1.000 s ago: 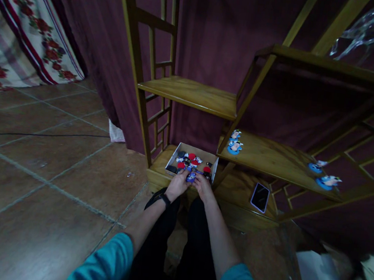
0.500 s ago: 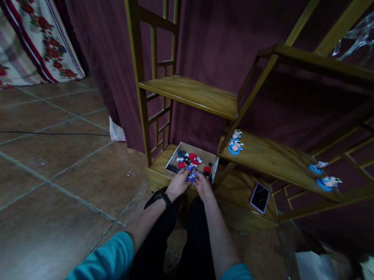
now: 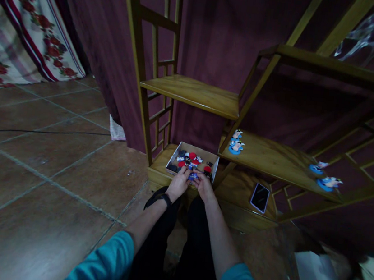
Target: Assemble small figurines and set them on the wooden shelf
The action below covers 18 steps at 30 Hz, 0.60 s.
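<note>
Between my fingers, over the front edge of a shallow cardboard box (image 3: pixel 216 167), is a small purple-blue figurine (image 3: pixel 193 176). My left hand (image 3: pixel 180 183) pinches it from the left, and its wrist wears a dark band. From the other side my right hand (image 3: pixel 203 185) closes its fingertips on the same figurine. Its finer details are too small to make out. Inside the box lie several small figurines (image 3: pixel 192 156) in red, white and black, partly hidden by my hands at the front.
The box rests on the low level of a wooden shelf unit (image 3: pixel 193 91). On the right shelf stand blue-based figurines, one pair (image 3: pixel 236 147) at its left end, another (image 3: pixel 329 183) at its right. A phone or tablet (image 3: pixel 260 197) lies below. A white box (image 3: pixel 321 279) is on the floor.
The figurine has been turned or tilted slightly between my fingers, and my left fingers have shifted a little upward. The box and the shelf figurines stay in place.
</note>
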Each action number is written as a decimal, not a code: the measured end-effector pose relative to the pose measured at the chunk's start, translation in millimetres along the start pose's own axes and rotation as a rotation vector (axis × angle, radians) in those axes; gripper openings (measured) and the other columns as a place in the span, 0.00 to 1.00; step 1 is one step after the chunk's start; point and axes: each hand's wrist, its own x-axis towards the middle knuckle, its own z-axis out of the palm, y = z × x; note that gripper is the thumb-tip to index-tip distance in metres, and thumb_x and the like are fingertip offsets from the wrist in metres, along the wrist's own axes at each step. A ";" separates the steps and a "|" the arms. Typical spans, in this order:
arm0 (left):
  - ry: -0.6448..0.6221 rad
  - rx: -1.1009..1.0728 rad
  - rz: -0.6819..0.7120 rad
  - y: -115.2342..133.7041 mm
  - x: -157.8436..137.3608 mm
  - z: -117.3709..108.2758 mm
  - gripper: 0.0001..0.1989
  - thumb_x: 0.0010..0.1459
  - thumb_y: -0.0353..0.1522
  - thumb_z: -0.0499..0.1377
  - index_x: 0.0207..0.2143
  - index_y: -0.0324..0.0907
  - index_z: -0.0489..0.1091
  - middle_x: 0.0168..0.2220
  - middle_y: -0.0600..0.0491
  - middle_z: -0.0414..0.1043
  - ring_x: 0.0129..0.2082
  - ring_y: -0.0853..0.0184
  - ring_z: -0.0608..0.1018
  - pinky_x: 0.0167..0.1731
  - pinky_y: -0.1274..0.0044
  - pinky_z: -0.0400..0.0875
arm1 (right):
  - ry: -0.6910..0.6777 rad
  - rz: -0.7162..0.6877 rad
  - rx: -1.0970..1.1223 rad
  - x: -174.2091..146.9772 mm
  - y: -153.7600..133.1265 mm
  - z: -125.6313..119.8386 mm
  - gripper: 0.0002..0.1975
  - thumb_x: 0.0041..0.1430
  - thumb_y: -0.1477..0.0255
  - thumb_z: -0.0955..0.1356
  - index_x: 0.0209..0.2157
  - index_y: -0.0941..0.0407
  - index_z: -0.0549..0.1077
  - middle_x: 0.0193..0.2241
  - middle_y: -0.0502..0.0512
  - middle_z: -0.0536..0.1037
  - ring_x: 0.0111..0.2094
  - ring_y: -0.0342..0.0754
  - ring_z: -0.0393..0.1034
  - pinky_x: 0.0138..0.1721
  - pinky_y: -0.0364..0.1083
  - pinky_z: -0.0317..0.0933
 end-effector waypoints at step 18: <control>-0.010 -0.032 0.025 8.7 -3.4 -7.4 0.24 0.50 0.21 0.53 0.50 0.45 0.61 0.54 0.47 0.55 0.50 0.62 0.68 0.50 0.69 0.65 | -0.003 0.000 0.003 -1.5 -1.4 -1.6 0.05 0.42 0.73 0.67 0.26 0.53 0.72 0.31 0.48 0.77 0.36 0.48 0.71 0.39 0.48 0.67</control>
